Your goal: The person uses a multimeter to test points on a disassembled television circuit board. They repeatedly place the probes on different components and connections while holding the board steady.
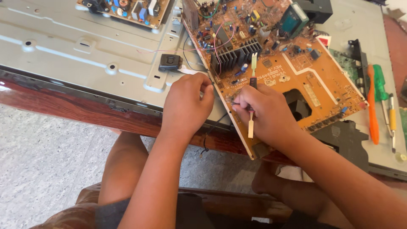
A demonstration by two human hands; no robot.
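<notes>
Orange circuit board [292, 72] was laid component side up, tilted across the grey metal chassis panel [63, 46], its near corner overhanging the front edge of the wooden table [85, 111]. Left hand [186, 106] was closed at the board's left edge, thumb and fingertips pinched on that edge, apparently to steady it. Right hand [265, 112] was rested on the board near its front edge, fingers curled round a thin tool with a pale tip [251, 125]; what the tip touched couldn't be made out. Black heatsink [235, 55] sat just behind both hands. Orange and green screwdrivers [373, 101] were parked along the right edge, within reach. A second board [127, 10] was left at the panel's far edge.
</notes>
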